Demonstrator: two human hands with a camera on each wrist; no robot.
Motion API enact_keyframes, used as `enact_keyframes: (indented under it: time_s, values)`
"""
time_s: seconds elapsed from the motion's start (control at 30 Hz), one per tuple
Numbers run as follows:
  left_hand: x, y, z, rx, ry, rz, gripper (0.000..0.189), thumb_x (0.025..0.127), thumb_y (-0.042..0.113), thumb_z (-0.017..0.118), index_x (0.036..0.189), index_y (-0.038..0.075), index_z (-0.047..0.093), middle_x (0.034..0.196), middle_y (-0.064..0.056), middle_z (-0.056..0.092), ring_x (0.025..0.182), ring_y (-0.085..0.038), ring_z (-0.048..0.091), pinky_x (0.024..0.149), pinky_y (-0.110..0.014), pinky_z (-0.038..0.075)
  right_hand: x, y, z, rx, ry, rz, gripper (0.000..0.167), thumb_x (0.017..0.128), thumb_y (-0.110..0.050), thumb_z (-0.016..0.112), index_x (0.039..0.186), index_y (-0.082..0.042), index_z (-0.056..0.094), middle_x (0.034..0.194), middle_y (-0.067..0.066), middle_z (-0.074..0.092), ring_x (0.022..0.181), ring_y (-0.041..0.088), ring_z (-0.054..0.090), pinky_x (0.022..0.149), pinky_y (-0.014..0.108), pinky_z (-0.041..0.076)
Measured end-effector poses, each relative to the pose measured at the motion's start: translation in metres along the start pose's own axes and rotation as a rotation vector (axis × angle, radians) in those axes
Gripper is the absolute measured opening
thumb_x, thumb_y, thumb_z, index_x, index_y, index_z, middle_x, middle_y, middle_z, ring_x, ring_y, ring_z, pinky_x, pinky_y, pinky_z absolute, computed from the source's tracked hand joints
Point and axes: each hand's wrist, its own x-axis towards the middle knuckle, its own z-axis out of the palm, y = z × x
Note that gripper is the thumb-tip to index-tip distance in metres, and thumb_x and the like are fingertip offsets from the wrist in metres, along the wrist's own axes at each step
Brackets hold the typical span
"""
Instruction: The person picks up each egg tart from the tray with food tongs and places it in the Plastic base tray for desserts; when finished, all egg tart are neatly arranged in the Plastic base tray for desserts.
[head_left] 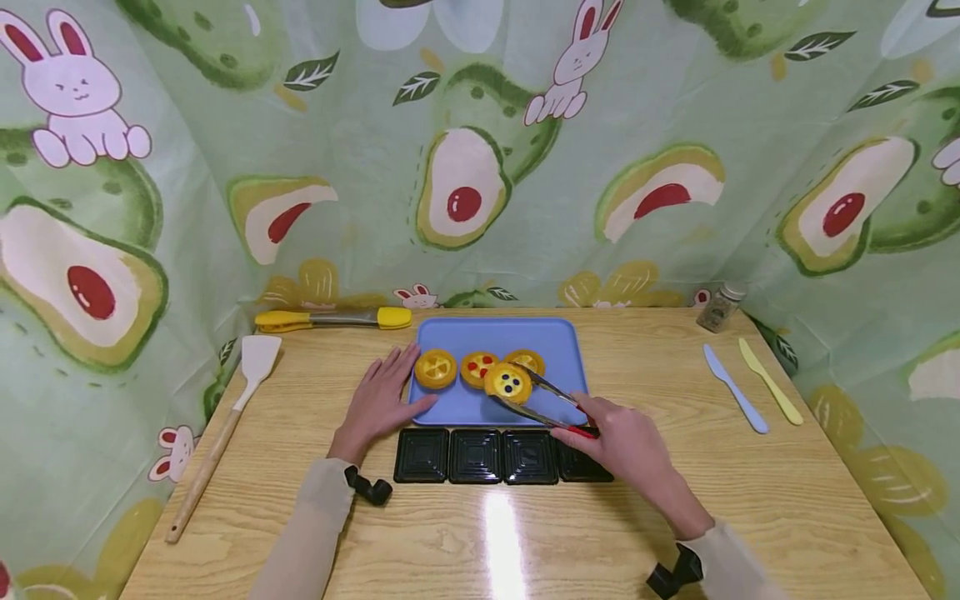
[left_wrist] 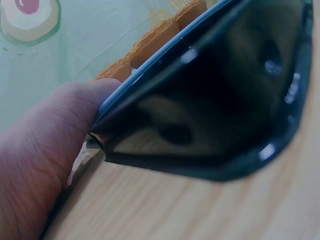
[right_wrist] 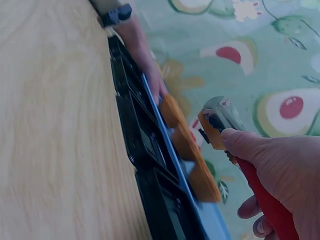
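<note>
My right hand point(head_left: 630, 442) grips a pair of red-handled tongs point(right_wrist: 265, 200). Between the tong tips is an egg tart point(head_left: 507, 385) topped with dark blue berries, raised over the blue tray point(head_left: 487, 333) in the right wrist view. On the tray sit a tart with a yellow wedge pattern point(head_left: 436, 369), a tart with red pieces point(head_left: 477, 367) and another yellow tart point(head_left: 527, 360), partly hidden behind the raised one. At the tray's left edge rests my left hand point(head_left: 384, 398), fingers extended and thumb on the front left corner.
Several black square containers point(head_left: 422, 456) stand in a row along the tray's front. Yellow-tipped tongs point(head_left: 337, 318) and a white spatula point(head_left: 257, 367) lie to the left. At the right are a blue knife point(head_left: 735, 389), a yellow knife point(head_left: 771, 381) and a spice jar point(head_left: 720, 308).
</note>
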Motion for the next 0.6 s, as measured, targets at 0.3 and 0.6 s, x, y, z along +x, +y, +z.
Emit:
enact_keyframes:
  time_s: [0.3,0.6]
  values:
    - [-0.001,-0.002,0.002,0.001,-0.003,0.009,0.107,0.089,0.083,0.051,0.170,0.021,0.017,0.174,0.000,0.021,0.161,-0.027,0.017,0.129,-0.055,0.013,0.000,-0.031,0.014,-0.001,-0.099,-0.022,0.066,0.085,-0.064,0.077,0.127,-0.013,0.074,0.083,0.000,0.073,0.045,0.008,0.045,0.041,0.022,0.036]
    - [0.000,-0.003,0.002,0.012,-0.022,-0.011,0.107,0.089,0.086,0.047,0.170,0.025,0.011,0.175,0.005,0.016,0.162,-0.021,0.011,0.130,-0.050,0.009,-0.004,-0.058,0.028,-0.001,-0.122,-0.113,0.063,0.086,-0.066,0.074,0.128,-0.019,0.075,0.101,-0.001,0.079,0.056,0.009,0.060,0.045,0.023,0.044]
